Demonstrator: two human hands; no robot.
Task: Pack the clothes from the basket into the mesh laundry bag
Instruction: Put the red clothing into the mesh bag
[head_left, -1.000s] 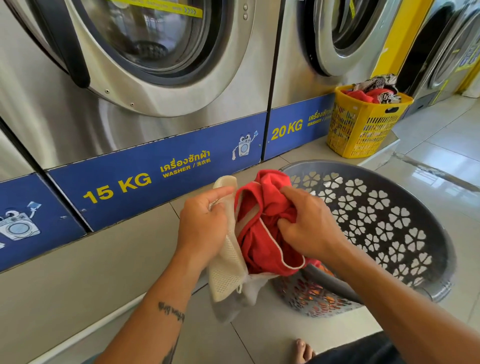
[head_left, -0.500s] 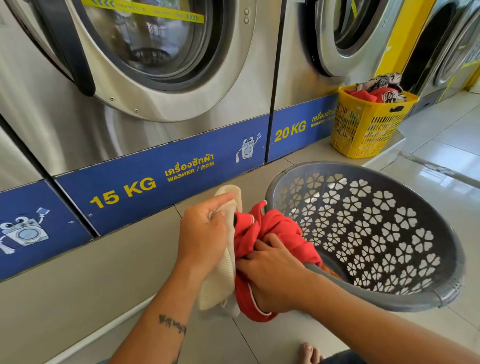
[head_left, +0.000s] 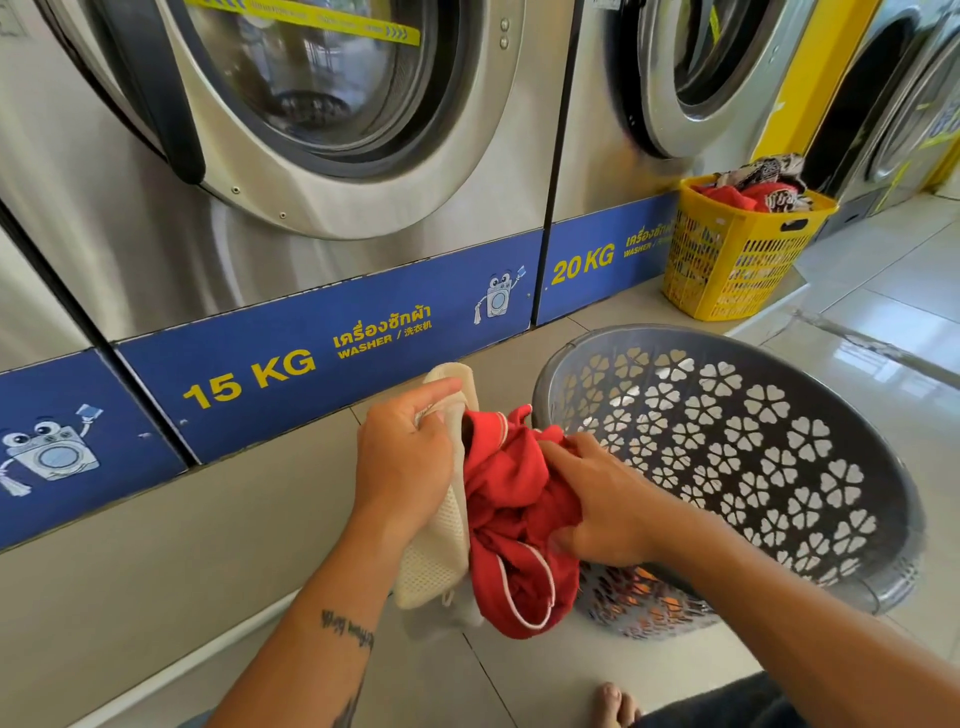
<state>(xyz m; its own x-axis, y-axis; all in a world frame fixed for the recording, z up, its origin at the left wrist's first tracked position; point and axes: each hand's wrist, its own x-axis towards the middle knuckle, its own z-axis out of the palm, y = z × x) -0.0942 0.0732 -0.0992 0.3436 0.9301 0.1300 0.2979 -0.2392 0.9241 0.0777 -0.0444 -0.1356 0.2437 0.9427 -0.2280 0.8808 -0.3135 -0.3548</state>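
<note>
Where the left hand (head_left: 402, 457) grips cream mesh bag (head_left: 441, 540), crumpled red garment (head_left: 519, 519).

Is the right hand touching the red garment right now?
Touching. The head view shows the right hand with fingers dug into the bunched red garment, pushing it beside the mesh laundry bag that the left hand grips.

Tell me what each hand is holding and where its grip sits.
The left hand grips the cream mesh laundry bag at its top edge. The right hand grips the red garment at its bunched right side, beside the bag.
</note>
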